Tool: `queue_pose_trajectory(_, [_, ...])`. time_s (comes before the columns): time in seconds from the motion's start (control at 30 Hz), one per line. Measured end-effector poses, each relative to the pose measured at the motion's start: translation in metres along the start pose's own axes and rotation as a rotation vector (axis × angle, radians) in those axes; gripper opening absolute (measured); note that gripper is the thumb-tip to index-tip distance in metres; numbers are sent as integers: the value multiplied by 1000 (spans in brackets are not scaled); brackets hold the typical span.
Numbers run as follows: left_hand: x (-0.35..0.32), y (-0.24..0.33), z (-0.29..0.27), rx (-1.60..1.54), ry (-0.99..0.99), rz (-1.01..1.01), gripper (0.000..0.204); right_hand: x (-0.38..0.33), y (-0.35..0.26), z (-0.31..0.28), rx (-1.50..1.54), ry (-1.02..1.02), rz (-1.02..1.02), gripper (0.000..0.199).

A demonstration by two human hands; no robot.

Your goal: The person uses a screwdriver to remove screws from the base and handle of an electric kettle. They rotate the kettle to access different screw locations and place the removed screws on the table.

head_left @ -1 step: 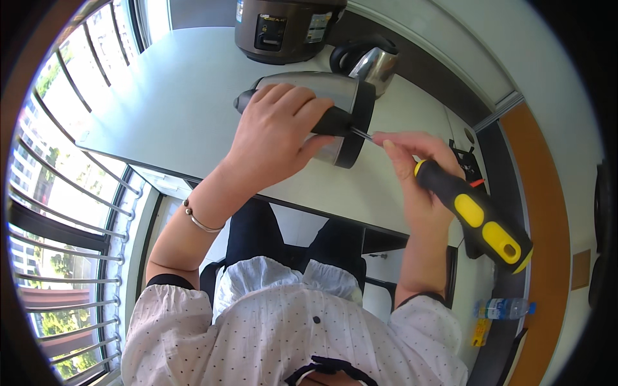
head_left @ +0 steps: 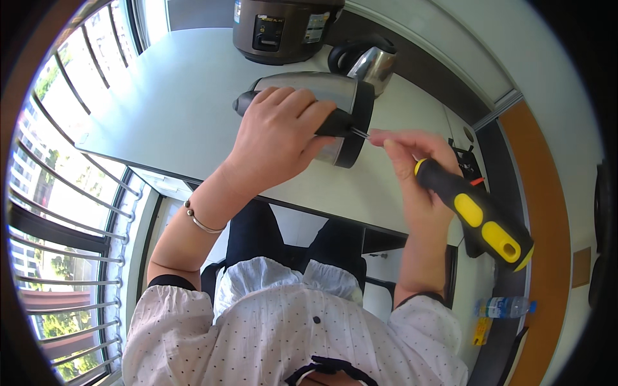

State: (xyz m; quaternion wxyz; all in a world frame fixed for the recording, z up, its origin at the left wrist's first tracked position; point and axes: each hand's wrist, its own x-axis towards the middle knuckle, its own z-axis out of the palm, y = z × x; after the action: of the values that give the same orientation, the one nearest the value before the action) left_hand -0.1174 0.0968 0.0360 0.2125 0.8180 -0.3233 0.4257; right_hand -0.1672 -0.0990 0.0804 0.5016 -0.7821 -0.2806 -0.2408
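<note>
A steel kettle (head_left: 322, 80) with a black base ring (head_left: 356, 125) lies on its side on the white table. My left hand (head_left: 273, 132) is wrapped around its black handle (head_left: 335, 122), hiding much of it. A screwdriver with a thick black-and-yellow handle (head_left: 479, 219) is in my right hand (head_left: 421, 157). Thumb and fingers close round its thin shaft, and the metal tip (head_left: 360, 133) meets the handle's end beside the base ring. Whether the tip sits in a screw I cannot tell. The screwdriver's handle points back toward the lower right, past my palm.
Behind the kettle stands a brown electric cooker (head_left: 286, 32), and at its right a second shiny kettle (head_left: 373, 67) with a black handle. A small black item (head_left: 468, 164) lies at the table's right side. A clear plastic bottle (head_left: 505, 307) is at the lower right. Barred windows line the left.
</note>
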Motion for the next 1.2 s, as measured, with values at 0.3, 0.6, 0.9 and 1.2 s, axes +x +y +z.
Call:
queue_pose_trajectory(0.3, [14, 20, 8, 52, -142, -31, 26, -2, 15, 18, 535, 179, -96, 20])
queue_pose_trajectory(0.6, [23, 26, 12, 36, -212, 97, 16, 1, 6, 31, 294, 116, 19, 22])
queue_pose_trajectory(0.9, [24, 33, 11, -12, -332, 79, 19, -12, 16, 26, 369, 343, -453, 76])
queue_pose_trajectory(1.2, [23, 38, 15, 161, -335, 85, 46, -35, -13, -1, 325, 335, -510, 36])
